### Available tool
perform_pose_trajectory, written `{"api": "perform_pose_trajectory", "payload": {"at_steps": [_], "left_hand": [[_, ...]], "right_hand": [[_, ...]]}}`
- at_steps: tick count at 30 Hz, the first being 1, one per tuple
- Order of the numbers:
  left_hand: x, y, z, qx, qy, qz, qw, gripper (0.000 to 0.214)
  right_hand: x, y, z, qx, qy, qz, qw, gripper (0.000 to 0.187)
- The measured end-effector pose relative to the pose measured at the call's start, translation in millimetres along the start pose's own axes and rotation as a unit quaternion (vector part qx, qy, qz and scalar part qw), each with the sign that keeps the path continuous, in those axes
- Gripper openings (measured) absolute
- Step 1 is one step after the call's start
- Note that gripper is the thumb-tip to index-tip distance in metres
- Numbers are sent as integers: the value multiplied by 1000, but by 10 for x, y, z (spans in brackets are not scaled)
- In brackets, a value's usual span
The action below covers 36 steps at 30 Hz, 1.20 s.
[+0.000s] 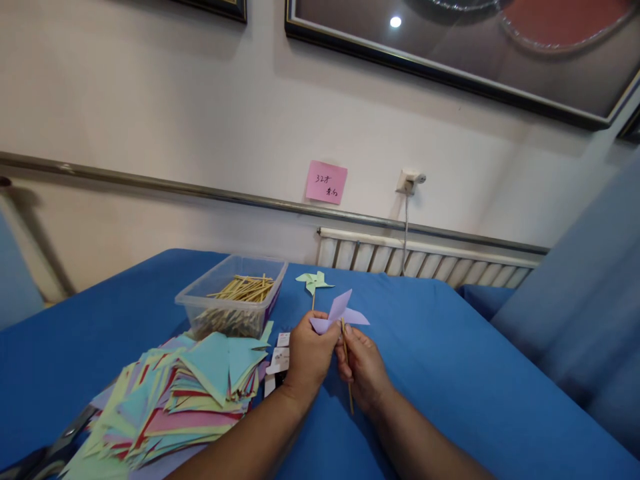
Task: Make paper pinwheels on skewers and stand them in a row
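My left hand (pixel 311 350) is closed on a purple paper pinwheel (pixel 340 308), its blades spreading above the fingers. In my right hand (pixel 367 367) a thin wooden stick (pixel 349 373) is pinched, its upper end against the pinwheel's centre and its lower end pointing down toward the table. Both hands meet over the blue tablecloth (pixel 450 373). What fastens paper and stick is hidden by the fingers. Just beyond my left hand lies a green paper pinwheel (pixel 315 283) on its own stick. Small white boxes (pixel 280 360) sit beside my left wrist, partly covered.
A clear plastic box (pixel 230 280) holds many wooden sticks (pixel 245 289). In front of it rises a pile of coloured paper sheets (pixel 180 393), with dark-handled scissors (pixel 63 440) at its left. A metal rail (pixel 200 192) and a radiator (pixel 400 253) line the wall behind.
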<state>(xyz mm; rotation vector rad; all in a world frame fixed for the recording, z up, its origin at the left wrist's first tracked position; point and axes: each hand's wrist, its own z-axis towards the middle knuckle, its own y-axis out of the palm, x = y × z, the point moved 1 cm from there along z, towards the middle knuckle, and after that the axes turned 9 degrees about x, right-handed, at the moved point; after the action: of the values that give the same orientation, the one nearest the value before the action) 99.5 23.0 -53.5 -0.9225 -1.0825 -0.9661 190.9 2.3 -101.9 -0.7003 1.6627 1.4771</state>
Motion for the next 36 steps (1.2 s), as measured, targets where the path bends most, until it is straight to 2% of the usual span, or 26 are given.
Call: {"api": "perform_pose_trajectory", "payload": {"at_steps": [10,28,36], "left_hand": [[-26,8,5,5,-6,10,1000,21],[14,-16,-20,27,21,32,999,16],[21,-13,-49,25,12,21,999,16]], "right_hand": [[42,-30,-13,0,9,12,1000,35],[44,-16,-37,-1,-1,11,1000,33],[25,11,-82,-21,32,44,998,31]]}}
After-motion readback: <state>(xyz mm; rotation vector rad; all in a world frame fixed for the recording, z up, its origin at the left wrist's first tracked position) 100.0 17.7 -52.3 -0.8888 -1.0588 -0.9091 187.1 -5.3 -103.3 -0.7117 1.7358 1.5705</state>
